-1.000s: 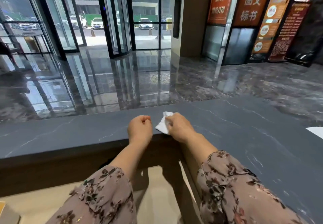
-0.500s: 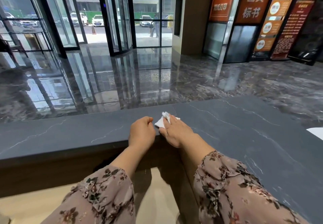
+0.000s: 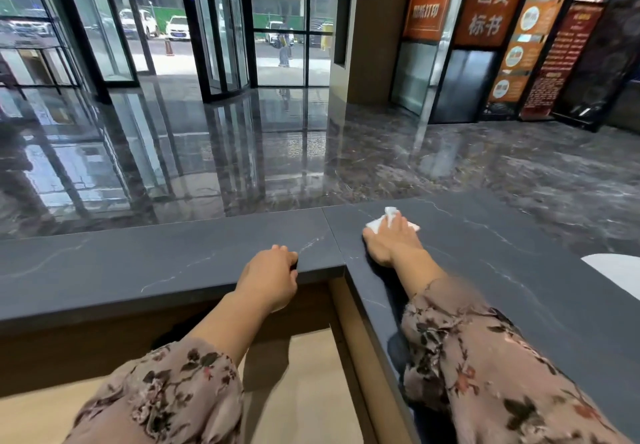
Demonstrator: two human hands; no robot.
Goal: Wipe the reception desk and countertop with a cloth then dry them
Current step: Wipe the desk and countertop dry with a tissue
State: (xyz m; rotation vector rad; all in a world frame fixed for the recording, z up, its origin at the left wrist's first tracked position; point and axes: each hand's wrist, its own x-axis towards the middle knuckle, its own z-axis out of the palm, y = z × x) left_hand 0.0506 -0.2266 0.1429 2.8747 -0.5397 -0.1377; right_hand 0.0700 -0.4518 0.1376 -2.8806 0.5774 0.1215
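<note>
The dark grey stone countertop (image 3: 138, 263) runs left to right and turns a corner toward me on the right. A small white cloth (image 3: 389, 220) lies on the right-hand slab just past the corner joint. My right hand (image 3: 391, 241) lies flat on the cloth with straight fingers, pressing it onto the stone; most of the cloth is hidden under the fingers. My left hand (image 3: 270, 279) rests on the near edge of the left-hand slab, its fingers curled over the edge.
A lower light wood desk surface (image 3: 304, 384) sits below the counter between my arms. A white sheet (image 3: 616, 273) lies on the countertop at the far right. Beyond the counter is a glossy marble lobby floor (image 3: 311, 152) with glass doors and orange banners.
My right hand has slid the cloth forward and to the right, from the inner corner edge onto the right-hand slab, and flattened on it. My left hand stays on the counter edge.
</note>
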